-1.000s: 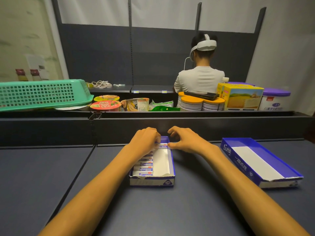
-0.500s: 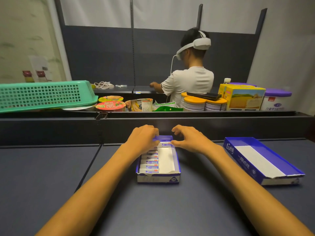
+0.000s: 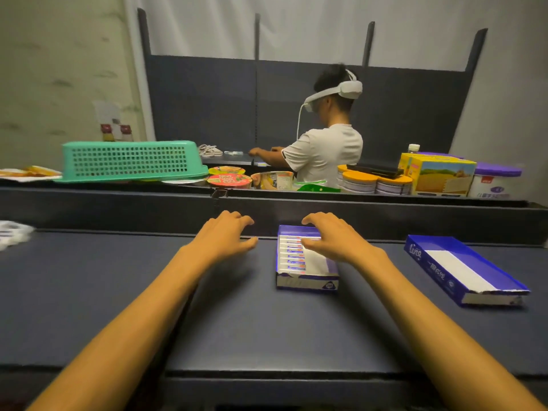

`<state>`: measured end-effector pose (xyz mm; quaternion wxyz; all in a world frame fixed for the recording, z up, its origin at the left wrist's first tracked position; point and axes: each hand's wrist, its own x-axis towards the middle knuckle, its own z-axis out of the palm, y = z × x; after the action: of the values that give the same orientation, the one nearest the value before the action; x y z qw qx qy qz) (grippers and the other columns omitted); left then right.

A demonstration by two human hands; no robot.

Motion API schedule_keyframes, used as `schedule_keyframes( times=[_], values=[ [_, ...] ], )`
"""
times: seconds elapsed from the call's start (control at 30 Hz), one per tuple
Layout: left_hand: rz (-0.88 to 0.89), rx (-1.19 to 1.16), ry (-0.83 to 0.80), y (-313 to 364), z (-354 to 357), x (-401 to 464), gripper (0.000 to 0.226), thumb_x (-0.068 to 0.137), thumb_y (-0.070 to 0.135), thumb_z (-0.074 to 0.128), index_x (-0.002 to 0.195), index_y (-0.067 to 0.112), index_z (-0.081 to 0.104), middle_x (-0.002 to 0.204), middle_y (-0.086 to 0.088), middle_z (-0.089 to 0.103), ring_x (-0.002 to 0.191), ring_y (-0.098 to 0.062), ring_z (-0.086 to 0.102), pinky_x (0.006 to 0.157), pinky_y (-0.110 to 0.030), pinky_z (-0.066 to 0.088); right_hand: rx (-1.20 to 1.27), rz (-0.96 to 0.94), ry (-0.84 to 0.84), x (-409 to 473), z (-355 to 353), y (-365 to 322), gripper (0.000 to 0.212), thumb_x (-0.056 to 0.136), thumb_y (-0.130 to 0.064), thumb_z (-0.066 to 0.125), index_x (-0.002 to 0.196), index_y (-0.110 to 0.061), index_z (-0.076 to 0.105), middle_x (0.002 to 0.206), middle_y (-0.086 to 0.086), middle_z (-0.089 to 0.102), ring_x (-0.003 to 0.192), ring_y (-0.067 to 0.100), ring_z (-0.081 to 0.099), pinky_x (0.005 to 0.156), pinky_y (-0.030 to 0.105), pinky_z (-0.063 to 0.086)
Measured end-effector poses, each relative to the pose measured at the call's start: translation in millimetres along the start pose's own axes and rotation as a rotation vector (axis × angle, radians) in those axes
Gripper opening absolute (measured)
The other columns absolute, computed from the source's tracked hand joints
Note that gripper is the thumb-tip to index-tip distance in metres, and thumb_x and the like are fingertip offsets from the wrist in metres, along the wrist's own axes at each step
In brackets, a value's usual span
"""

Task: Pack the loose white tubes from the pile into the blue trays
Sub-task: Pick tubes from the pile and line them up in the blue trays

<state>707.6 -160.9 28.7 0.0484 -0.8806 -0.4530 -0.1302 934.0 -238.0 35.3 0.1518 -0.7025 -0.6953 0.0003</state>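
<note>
Your right hand (image 3: 332, 237) lies over the far end of the near blue tray (image 3: 305, 280), its fingers (image 3: 311, 218) loosely spread and resting on the tray's far rim and the topmost tubes, gripping nothing. Your left hand (image 3: 225, 235) hovers just left of that tray, clear of it, fingers relaxed and slightly apart, holding nothing. The white tubes (image 3: 292, 253) already packed lie side by side in a row down the left half of the tray. A second blue tray (image 3: 462, 271) sits well apart to the right on the dark surface (image 3: 237, 321). At the far left edge, a blurred white heap (image 3: 12, 234) lies on the surface; you cannot tell its contents.
</note>
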Motion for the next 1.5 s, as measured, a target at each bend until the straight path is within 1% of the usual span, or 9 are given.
schedule_keyframes(
  times=[0.17, 0.27, 0.47, 0.63, 0.8, 1.03, 1.17, 1.3, 1.5],
  values=[
    [-0.122, 0.034, 0.002, -24.0, -17.5, -58.7, 0.057, 0.091, 0.052, 0.051, 0.141, 0.026, 0.042, 0.137, -0.004, 0.049, 0.125, -0.023, 0.044, 0.097, -0.042, 0.043, 0.023, -0.163, 0.007, -14.3, 10.7, -47.1, 0.053, 0.092, -0.038, 0.060, 0.139, -0.021, 0.044, 0.144, 0.002, 0.046, 0.130, 0.021, 0.041, 0.106, 0.039, 0.036],
    [-0.188, 0.067, -0.011, -34.5, -24.3, -100.0, 0.058, 0.092, 0.053, 0.050, 0.142, 0.026, 0.041, 0.140, -0.004, 0.047, 0.127, -0.024, 0.042, 0.098, -0.042, 0.042, 0.028, -0.258, -0.012, -25.6, 27.4, -73.8, 0.054, 0.091, -0.039, 0.060, 0.139, -0.020, 0.044, 0.144, 0.004, 0.046, 0.130, 0.022, 0.042, 0.107, 0.037, 0.036],
    [-0.327, 0.105, -0.070, -70.4, -34.1, -188.5, 0.058, 0.093, 0.052, 0.049, 0.143, 0.024, 0.040, 0.141, -0.005, 0.044, 0.129, -0.026, 0.040, 0.098, -0.044, 0.041, 0.005, -0.419, -0.060, -40.8, 55.8, -140.2, 0.054, 0.092, -0.039, 0.059, 0.139, -0.018, 0.044, 0.145, 0.005, 0.044, 0.133, 0.024, 0.039, 0.108, 0.038, 0.032],
    [-0.432, 0.097, -0.037, -116.8, -52.7, -247.4, 0.055, 0.094, 0.050, 0.047, 0.142, 0.025, 0.041, 0.143, -0.003, 0.043, 0.130, -0.024, 0.039, 0.099, -0.043, 0.041, 0.007, -0.508, -0.072, -39.8, 64.9, -212.9, 0.057, 0.093, -0.040, 0.057, 0.143, -0.018, 0.040, 0.148, 0.004, 0.041, 0.135, 0.024, 0.036, 0.108, 0.042, 0.032],
    [-0.504, 0.129, -0.043, -186.7, -70.8, -304.0, 0.056, 0.093, 0.052, 0.047, 0.142, 0.026, 0.040, 0.143, -0.003, 0.043, 0.129, -0.023, 0.040, 0.098, -0.041, 0.041, 0.020, -0.585, -0.095, -31.2, 83.1, -306.6, 0.058, 0.094, -0.041, 0.057, 0.144, -0.019, 0.037, 0.149, 0.003, 0.039, 0.135, 0.025, 0.035, 0.110, 0.043, 0.031],
    [-0.586, 0.162, -0.037, -316.6, -104.2, -391.4, 0.057, 0.092, 0.054, 0.049, 0.142, 0.028, 0.041, 0.144, -0.002, 0.043, 0.129, -0.021, 0.041, 0.100, -0.043, 0.042, 0.026, -0.612, -0.099, -19.4, 119.8, -457.2, 0.057, 0.094, -0.040, 0.057, 0.143, -0.020, 0.038, 0.150, 0.003, 0.039, 0.134, 0.023, 0.037, 0.109, 0.041, 0.033],
    [-0.587, 0.159, -0.024, -374.8, -115.7, -423.3, 0.058, 0.092, 0.053, 0.049, 0.143, 0.027, 0.041, 0.145, -0.002, 0.043, 0.130, -0.021, 0.041, 0.099, -0.041, 0.042, 0.032, -0.609, -0.102, -11.7, 136.0, -522.3, 0.056, 0.093, -0.040, 0.058, 0.143, -0.021, 0.039, 0.149, 0.003, 0.040, 0.133, 0.023, 0.037, 0.107, 0.042, 0.034],
    [-0.593, 0.135, -0.017, -425.4, -121.3, -436.2, 0.057, 0.092, 0.052, 0.050, 0.143, 0.028, 0.040, 0.143, -0.002, 0.045, 0.129, -0.021, 0.041, 0.100, -0.041, 0.044, 0.016, -0.574, -0.087, 7.1, 144.1, -558.6, 0.054, 0.092, -0.040, 0.059, 0.140, -0.022, 0.042, 0.147, 0.003, 0.043, 0.131, 0.024, 0.040, 0.105, 0.040, 0.037],
    [-0.564, 0.095, -0.001, -489.4, -113.1, -424.4, 0.055, 0.093, 0.050, 0.050, 0.142, 0.028, 0.040, 0.145, -0.002, 0.044, 0.129, -0.020, 0.042, 0.102, -0.040, 0.041, 0.033, -0.504, -0.085, 48.2, 162.9, -590.6, 0.051, 0.090, -0.038, 0.061, 0.137, -0.023, 0.046, 0.144, 0.001, 0.047, 0.129, 0.022, 0.043, 0.103, 0.038, 0.040]
  ],
)
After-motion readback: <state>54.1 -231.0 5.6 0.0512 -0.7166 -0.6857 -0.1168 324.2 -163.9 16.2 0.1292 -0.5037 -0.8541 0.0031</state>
